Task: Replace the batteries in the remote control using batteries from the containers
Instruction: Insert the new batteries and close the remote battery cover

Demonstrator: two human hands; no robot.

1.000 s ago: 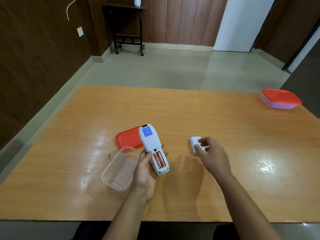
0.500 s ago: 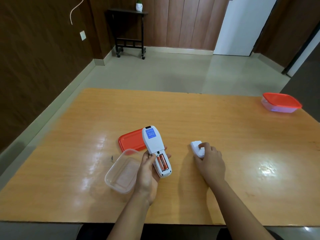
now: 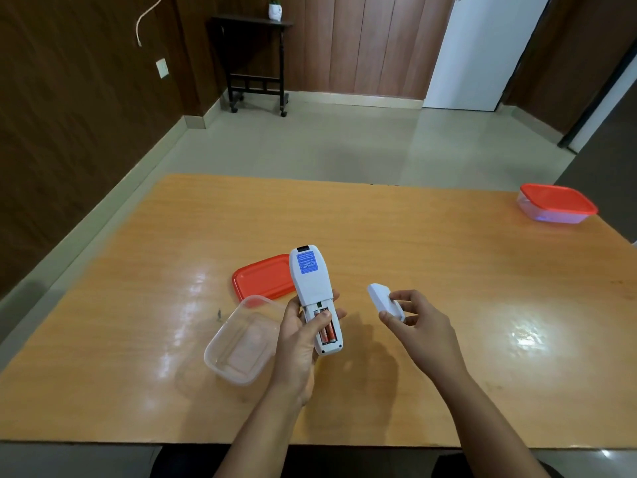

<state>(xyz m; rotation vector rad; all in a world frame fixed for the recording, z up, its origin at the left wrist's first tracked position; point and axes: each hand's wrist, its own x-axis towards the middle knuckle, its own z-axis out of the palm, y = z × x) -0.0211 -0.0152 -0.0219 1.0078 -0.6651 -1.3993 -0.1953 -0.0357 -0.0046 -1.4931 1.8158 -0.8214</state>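
Observation:
My left hand (image 3: 298,343) holds a white remote control (image 3: 313,288) back side up above the table, its thumb resting on the open battery bay. Two orange batteries (image 3: 328,334) sit in that bay. My right hand (image 3: 418,322) pinches the white battery cover (image 3: 384,301) between thumb and fingers, lifted off the table just right of the remote. An open clear container (image 3: 241,343) stands left of my left hand and looks empty. Its red lid (image 3: 262,277) lies flat behind it.
A second clear container with a red lid (image 3: 556,203) stands closed at the far right corner of the wooden table (image 3: 448,253). The table's near edge runs just in front of my forearms.
My right hand picked the battery cover up from the table and raised it. My left thumb slid onto the batteries in the remote. The camera view tilted slightly.

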